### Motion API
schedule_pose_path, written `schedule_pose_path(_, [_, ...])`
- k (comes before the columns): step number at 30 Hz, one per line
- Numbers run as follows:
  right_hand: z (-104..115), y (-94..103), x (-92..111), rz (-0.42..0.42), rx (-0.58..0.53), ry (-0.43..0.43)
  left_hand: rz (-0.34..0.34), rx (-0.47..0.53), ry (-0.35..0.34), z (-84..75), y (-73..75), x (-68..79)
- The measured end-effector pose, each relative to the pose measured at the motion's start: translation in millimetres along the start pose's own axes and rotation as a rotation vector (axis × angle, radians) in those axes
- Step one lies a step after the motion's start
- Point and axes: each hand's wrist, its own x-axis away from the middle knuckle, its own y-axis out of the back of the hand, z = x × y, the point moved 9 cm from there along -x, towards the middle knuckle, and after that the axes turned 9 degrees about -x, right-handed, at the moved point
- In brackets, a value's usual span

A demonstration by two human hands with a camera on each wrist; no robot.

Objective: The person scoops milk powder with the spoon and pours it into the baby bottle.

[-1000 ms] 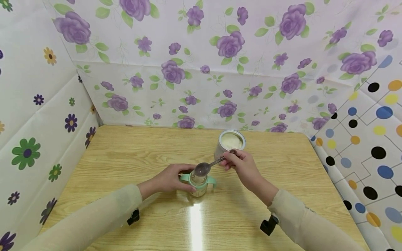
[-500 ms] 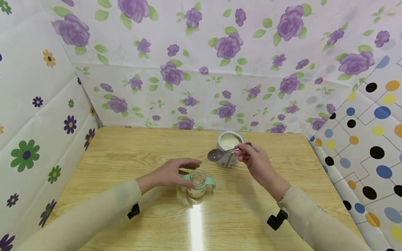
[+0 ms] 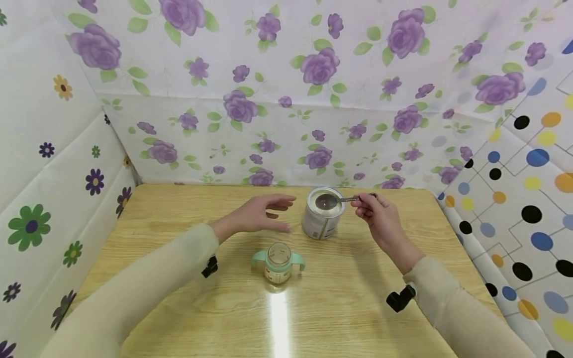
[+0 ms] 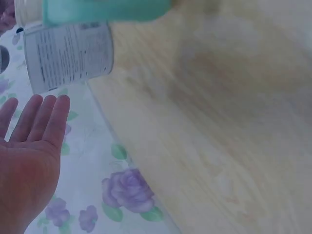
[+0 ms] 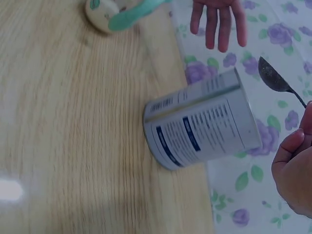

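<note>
My right hand (image 3: 378,216) pinches the handle of a dark metal spoon (image 3: 327,201), whose bowl hangs over the mouth of a tin of pale powder (image 3: 320,226). In the right wrist view the spoon (image 5: 274,77) is apart from the tin (image 5: 200,122), above its rim. My left hand (image 3: 255,214) holds nothing; its fingers reach toward the tin's left side without touching it. Nearer to me, a baby bottle (image 3: 278,263) with mint-green handles stands upright and uncapped on the table. In the left wrist view the left hand's fingers (image 4: 36,119) are extended near the tin (image 4: 70,56).
The wooden table (image 3: 188,303) carries the tin near its back edge and the bottle at its middle. Flowered cloth (image 3: 286,99) hangs behind, and patterned cloths close off the left and right sides.
The spoon has moved from above the bottle to above the tin. My left hand has let go of the bottle and moved up and right toward the tin.
</note>
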Motion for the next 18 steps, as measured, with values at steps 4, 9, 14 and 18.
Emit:
schedule_pose_path(4, [4, 9.4, -4, -0.014, 0.037, 0.023, -0.008, -0.045, -0.002, 1.9, 2.4, -21.3])
schedule_pose_path(9, [2, 20.0, -10, -0.045, 0.089, 0.024, -0.001, -0.05, 0.006, 5.2, 0.1, -42.0])
schedule_pose_path(14, [-5, 28.1, -15, -0.065, 0.156, 0.028, 0.003, -0.044, 0.008, 11.5, -6.1, -60.1])
schedule_pose_path(18, [-11, 32.2, -18, -0.078, 0.19, 0.037, 0.012, -0.033, -0.012, 14.1, -13.9, -72.8])
